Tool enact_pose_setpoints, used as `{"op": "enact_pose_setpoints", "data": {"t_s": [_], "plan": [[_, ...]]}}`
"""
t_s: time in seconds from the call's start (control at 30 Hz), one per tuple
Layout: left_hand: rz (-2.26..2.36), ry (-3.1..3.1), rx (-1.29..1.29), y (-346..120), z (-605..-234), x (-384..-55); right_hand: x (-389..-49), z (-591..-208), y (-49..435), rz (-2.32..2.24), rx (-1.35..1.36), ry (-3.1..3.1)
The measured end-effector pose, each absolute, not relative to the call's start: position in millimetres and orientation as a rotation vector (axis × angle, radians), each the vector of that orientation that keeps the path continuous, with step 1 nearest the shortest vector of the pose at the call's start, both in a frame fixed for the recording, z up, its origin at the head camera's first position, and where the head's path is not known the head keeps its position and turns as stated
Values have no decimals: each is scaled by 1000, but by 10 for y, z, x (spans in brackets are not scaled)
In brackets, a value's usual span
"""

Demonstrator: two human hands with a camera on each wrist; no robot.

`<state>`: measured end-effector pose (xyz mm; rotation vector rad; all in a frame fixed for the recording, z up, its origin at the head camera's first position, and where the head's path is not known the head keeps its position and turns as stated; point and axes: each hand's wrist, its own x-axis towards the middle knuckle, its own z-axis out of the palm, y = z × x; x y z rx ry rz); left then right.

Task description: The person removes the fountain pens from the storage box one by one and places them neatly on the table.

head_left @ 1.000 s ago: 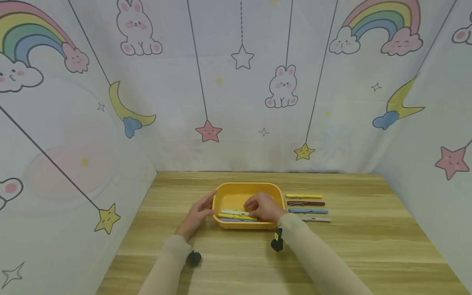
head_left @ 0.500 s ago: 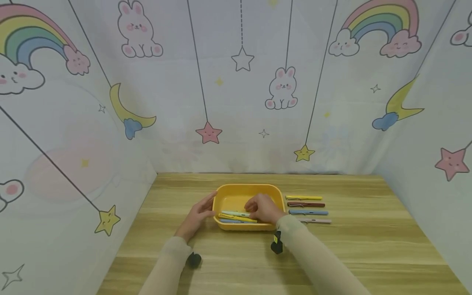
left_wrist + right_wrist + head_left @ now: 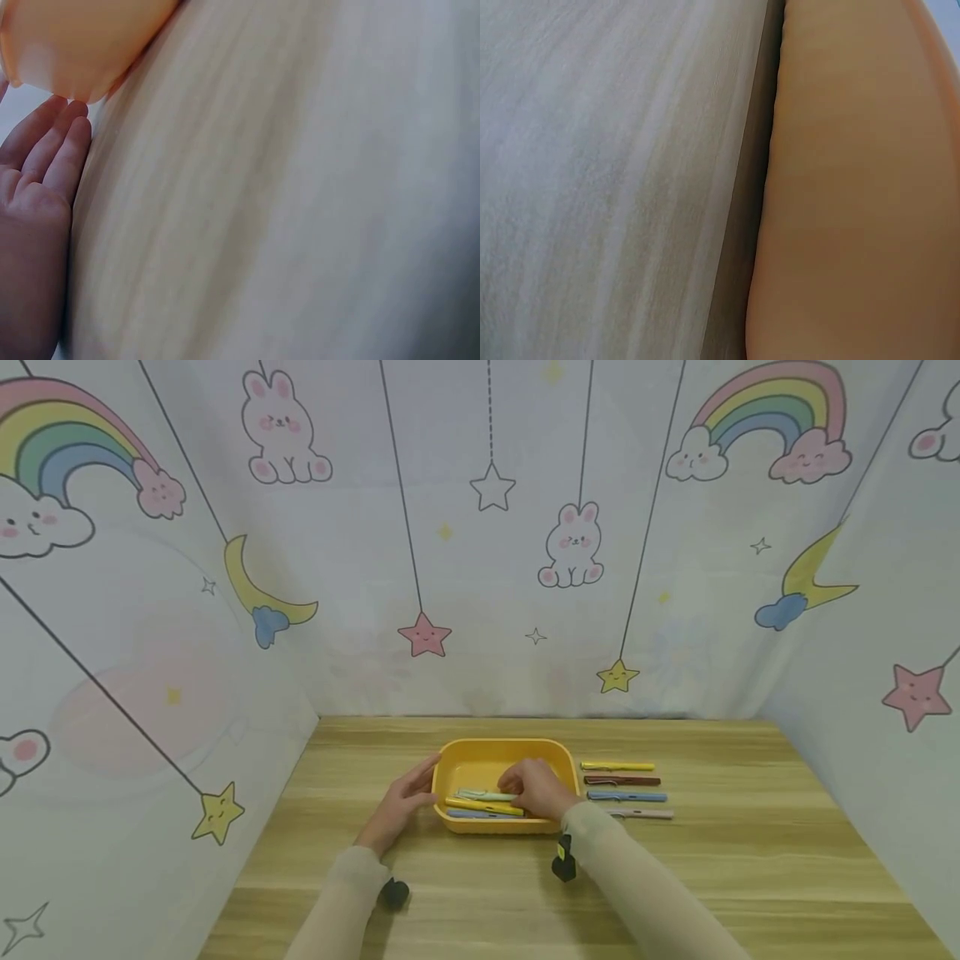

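Note:
A yellow tray (image 3: 491,758) sits mid-table and holds a pale green pen (image 3: 483,795), a yellow pen (image 3: 480,806) and a blue pen (image 3: 476,815). My right hand (image 3: 534,788) reaches into the tray, its fingers curled over the right ends of these pens, and appears to pinch the pale green one. My left hand (image 3: 403,799) rests against the tray's left wall with straight fingers. In the left wrist view the fingertips (image 3: 71,112) touch the tray's corner (image 3: 75,45). The right wrist view shows only the tray's outer wall (image 3: 855,195) and the tabletop (image 3: 615,187).
Several pens lie in a row on the wooden table (image 3: 750,860) right of the tray: yellow (image 3: 617,767), brown (image 3: 621,781), blue (image 3: 627,796) and pink (image 3: 643,814). Cartoon-printed cloth walls (image 3: 480,568) enclose the table at the back and both sides.
Both hands stay almost in place at the tray. The head view has tilted a little, so everything sits slightly lower in the picture.

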<state>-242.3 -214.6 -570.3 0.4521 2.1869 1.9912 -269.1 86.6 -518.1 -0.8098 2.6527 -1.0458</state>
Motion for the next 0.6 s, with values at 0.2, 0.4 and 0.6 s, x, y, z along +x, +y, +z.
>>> {"op": "enact_pose_setpoints", "data": {"t_s": [0.2,0.4,0.6], "plan": [[2004,2176,453,-2153,-5701,-2421,-2713,-5205,873,-1027,-828,2650],[2010,2165,460,-2153,-5705,-2436,-2703,-5188,881,-989,-854,2657],[2015,2157,453,-2159,-5714,-2430,-2693,-5182,888,-966,-847,2655]]}}
